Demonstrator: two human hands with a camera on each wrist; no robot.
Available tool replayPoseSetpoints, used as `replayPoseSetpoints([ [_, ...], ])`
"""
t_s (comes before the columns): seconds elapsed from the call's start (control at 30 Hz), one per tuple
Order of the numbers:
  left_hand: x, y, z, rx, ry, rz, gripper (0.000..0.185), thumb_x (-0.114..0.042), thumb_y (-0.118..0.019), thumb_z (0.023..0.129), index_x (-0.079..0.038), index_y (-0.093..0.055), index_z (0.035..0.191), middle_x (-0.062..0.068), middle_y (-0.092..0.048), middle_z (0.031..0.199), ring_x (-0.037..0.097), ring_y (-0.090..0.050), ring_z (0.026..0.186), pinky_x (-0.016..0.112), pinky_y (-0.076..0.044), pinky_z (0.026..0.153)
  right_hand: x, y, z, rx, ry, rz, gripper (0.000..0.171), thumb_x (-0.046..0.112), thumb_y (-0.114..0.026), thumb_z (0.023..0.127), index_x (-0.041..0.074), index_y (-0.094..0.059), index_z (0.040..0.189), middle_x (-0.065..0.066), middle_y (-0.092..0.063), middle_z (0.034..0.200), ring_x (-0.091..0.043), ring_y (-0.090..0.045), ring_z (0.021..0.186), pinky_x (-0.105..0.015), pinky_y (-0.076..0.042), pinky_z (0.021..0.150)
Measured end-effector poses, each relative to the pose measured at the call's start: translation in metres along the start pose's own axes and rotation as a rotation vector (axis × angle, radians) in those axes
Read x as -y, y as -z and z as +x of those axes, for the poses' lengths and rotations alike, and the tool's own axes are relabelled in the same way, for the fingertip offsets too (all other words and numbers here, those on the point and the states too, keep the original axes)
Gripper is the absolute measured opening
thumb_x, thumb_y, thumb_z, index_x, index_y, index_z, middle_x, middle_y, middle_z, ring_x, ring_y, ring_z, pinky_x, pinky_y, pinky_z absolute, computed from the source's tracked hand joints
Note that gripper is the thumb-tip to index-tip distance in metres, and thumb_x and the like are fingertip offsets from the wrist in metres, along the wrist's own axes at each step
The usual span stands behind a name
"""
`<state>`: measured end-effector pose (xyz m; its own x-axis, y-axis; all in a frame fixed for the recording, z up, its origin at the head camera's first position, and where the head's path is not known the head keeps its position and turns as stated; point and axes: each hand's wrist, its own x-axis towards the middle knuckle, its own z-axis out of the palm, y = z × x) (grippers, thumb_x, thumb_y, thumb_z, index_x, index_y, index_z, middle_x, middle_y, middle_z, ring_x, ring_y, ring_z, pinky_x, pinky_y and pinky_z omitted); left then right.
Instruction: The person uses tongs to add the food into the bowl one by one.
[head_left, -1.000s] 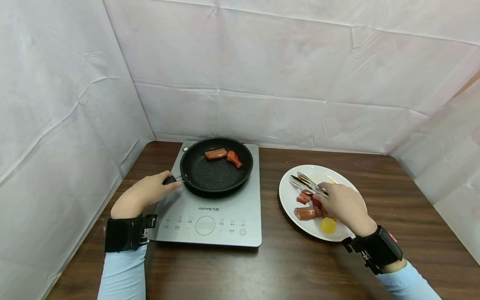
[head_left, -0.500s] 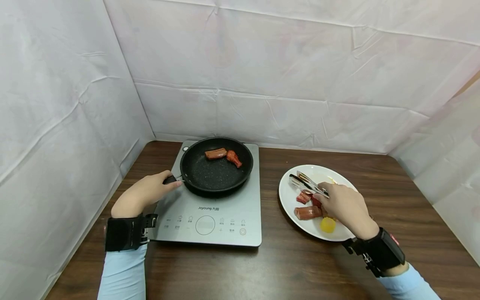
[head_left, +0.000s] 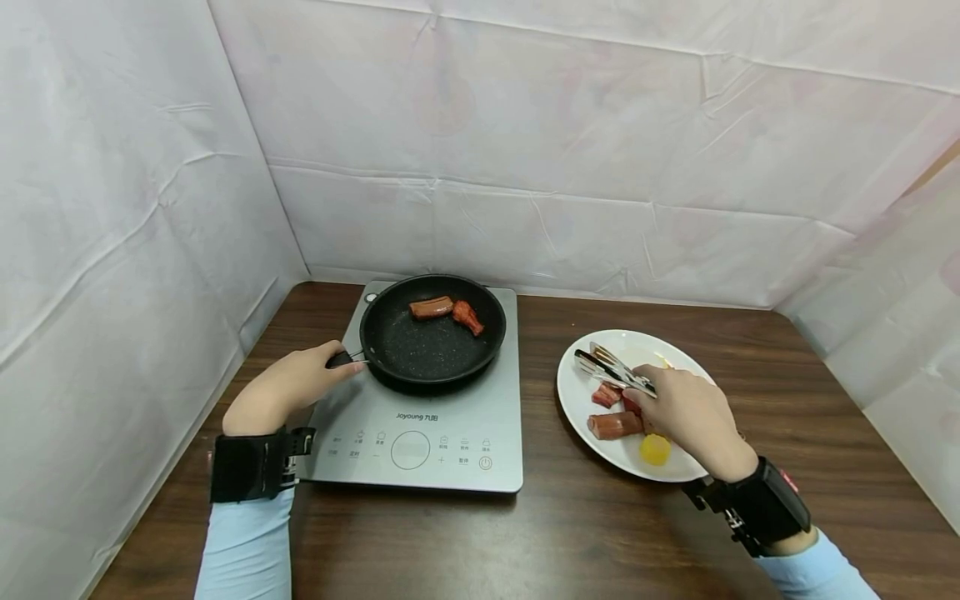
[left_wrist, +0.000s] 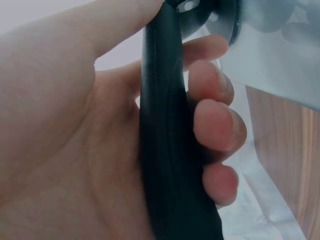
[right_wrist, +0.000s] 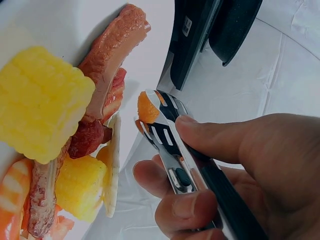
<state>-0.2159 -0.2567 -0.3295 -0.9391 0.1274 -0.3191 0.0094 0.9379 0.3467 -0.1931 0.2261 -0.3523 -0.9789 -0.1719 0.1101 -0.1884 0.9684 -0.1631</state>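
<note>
Over the plate (head_left: 585,400), right hand (head_left: 686,408) grips tongs (head_left: 611,367).

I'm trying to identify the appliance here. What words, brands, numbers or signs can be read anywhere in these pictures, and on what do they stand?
"Joyoung", followed by two or three characters too small to read: on the grey induction cooktop, just below the black frying pan.
Small icons and captions in the row around the cooktop's round dial: too small to read.
Tongs, white plate, wrist straps: no readable text.
</note>
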Motion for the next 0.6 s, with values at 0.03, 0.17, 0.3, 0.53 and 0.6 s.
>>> replayPoseSetpoints([
  [0.03,0.0,0.0,0.0,0.001,0.0,0.0,0.075,-0.053,-0.043,0.107,0.003,-0.033,0.155,0.036,-0.045,0.151,0.053,-0.049,0.135,0.066,-0.045,0.104,0.0,0.0,0.0,0.0,-0.001,0.0,0.033,0.035,-0.069,0.095,0.009,-0.073,0.116,-0.014,-0.077,0.09,-0.023,-0.067,0.071,-0.033,-0.043,0.052],
  [0.17,0.0,0.0,-0.001,0.004,0.001,-0.003,0.075,-0.053,-0.043,0.107,0.004,-0.032,0.155,0.036,-0.045,0.151,0.053,-0.049,0.135,0.066,-0.045,0.105,0.001,0.001,-0.001,-0.01,0.006,-0.002,0.034,0.035,-0.069,0.095,0.01,-0.073,0.117,-0.015,-0.077,0.093,-0.027,-0.07,0.074,-0.036,-0.046,0.053],
  [0.3,-0.001,0.001,-0.002,0.013,-0.001,-0.004,0.076,-0.053,-0.042,0.107,0.004,-0.031,0.156,0.036,-0.045,0.15,0.053,-0.049,0.135,0.066,-0.045,0.104,0.003,0.004,0.0,-0.012,0.003,0.008,0.033,0.037,-0.068,0.096,0.012,-0.073,0.117,-0.014,-0.077,0.095,-0.03,-0.071,0.079,-0.039,-0.048,0.054],
  [0.53,-0.002,0.002,-0.002,0.014,0.004,0.003,0.074,-0.051,-0.04,0.107,0.004,-0.03,0.156,0.036,-0.048,0.148,0.053,-0.051,0.133,0.066,-0.046,0.103,0.011,0.015,0.006,-0.014,0.013,0.03,0.032,0.036,-0.068,0.096,0.015,-0.071,0.119,-0.01,-0.076,0.092,-0.022,-0.066,0.071,-0.034,-0.041,0.048],
  [0.6,-0.002,0.002,-0.002,0.013,0.0,-0.006,0.073,-0.051,-0.041,0.107,0.003,-0.033,0.155,0.035,-0.051,0.146,0.051,-0.055,0.13,0.064,-0.048,0.1,0.015,0.019,0.009,-0.01,0.027,0.028,0.034,0.036,-0.068,0.097,0.012,-0.071,0.122,-0.011,-0.076,0.094,-0.02,-0.064,0.067,-0.033,-0.04,0.047],
])
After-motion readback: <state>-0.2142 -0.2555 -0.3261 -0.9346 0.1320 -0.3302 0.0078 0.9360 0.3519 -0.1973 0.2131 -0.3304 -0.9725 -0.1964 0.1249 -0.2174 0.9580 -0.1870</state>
